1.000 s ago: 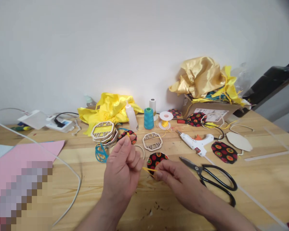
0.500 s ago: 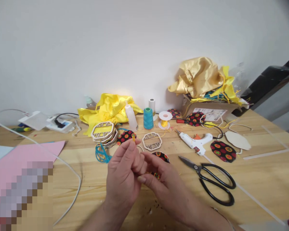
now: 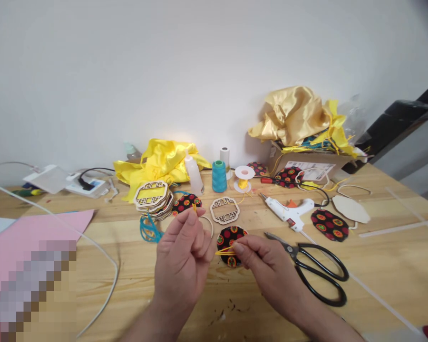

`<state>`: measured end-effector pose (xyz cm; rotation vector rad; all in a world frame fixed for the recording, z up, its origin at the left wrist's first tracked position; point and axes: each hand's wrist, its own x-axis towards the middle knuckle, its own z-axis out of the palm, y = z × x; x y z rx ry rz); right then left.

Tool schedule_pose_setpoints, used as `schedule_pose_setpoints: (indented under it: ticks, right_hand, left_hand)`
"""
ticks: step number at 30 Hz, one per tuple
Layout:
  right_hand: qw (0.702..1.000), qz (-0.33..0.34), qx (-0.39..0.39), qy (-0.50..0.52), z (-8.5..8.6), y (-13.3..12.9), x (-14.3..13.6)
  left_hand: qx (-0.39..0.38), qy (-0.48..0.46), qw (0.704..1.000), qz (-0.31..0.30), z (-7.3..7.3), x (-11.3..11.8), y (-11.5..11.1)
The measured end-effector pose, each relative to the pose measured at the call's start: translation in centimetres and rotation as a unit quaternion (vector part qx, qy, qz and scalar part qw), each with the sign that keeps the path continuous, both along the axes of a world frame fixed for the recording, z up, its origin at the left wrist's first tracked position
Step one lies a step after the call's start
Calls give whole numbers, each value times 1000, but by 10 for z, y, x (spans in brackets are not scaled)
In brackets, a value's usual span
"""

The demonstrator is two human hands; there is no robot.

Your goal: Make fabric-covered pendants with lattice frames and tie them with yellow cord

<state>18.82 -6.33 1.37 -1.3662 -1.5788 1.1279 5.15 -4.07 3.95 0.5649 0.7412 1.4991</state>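
Thread [image 3: 224, 253], yellow, runs rightward from left hand [image 3: 183, 251], fingers curled closed around it, to right hand [image 3: 267, 266], thumb and forefinger pinching the strands. Patterned disc [image 3: 231, 235] lies behind strands.

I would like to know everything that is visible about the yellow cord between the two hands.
The yellow cord is thin and thread-like, in a few strands. A short tip pokes up from the left hand, whose fist hides the middle. From there the strands run straight, seemingly taut, narrowing towards the pinching thumb and finger of the right hand. In the view they cross a dark patterned disc; contact with it is unclear.
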Motion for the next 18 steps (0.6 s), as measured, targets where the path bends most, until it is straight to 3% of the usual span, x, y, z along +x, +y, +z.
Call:
schedule_pose_setpoints:
  ticks: [4,9,18]
  right_hand:
    - [1000,8,-6,15,2,0,2]
    - [998,-33,0,53,1,1,3]
    - [989,-74,129,-22,-3,-5,4]
  left_hand:
    - [-1,0,1000,2,-1,-1,-1]
    - [0,0,1000,4,-3,-3,2]
    - [-9,-7,1000,7,-3,-2,2]
